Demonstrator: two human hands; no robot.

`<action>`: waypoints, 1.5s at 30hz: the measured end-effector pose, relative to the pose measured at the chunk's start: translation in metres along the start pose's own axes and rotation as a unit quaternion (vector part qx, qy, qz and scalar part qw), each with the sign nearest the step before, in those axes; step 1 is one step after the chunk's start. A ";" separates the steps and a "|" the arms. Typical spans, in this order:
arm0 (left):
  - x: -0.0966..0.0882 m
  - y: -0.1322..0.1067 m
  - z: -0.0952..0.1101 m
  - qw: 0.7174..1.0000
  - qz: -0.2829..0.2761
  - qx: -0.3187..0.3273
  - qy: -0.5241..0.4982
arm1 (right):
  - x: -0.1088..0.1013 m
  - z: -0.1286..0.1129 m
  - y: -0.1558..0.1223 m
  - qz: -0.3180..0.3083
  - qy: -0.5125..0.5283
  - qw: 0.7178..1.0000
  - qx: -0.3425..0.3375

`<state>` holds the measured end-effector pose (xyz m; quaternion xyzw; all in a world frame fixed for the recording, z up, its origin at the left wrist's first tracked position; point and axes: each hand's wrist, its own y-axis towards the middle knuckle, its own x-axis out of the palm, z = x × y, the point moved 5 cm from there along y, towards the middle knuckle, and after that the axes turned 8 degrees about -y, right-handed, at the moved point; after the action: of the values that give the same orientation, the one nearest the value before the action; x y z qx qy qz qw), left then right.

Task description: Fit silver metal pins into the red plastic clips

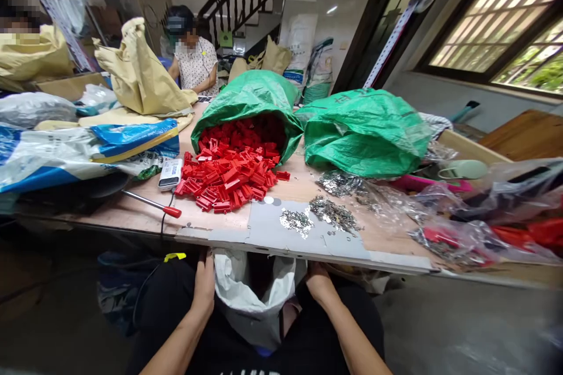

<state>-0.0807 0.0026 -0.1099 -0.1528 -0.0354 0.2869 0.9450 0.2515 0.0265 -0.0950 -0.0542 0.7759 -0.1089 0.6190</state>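
Note:
My left hand [204, 282] and my right hand [317, 282] rest below the table edge, one on each side of a white sack [253, 299] that stands open between my knees. Both hands touch the sack's rim; their fingers are turned under and mostly hidden. On the table above, a pile of red plastic parts [229, 173] spills from a green sack [250, 96] lying on its side. Small shiny metal pieces [323, 214] lie in heaps on a grey panel near the table's front edge.
A second green sack [365, 129] lies right of the first. A red-handled screwdriver [153, 205], a small white device [170, 173], blue-white bags [88, 149] and clear plastic bags [475, 228] crowd the table. A person [193, 58] sits at the far end.

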 end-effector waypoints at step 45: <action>0.125 -0.013 0.151 0.920 -0.339 0.188 -0.061 | -0.170 -0.100 0.174 0.144 -0.074 0.972 -0.173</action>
<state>0.0067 0.1018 0.0354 0.0669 -0.0878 -0.0401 0.9931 0.2021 0.2430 0.0457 -0.0563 0.7348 0.1212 0.6649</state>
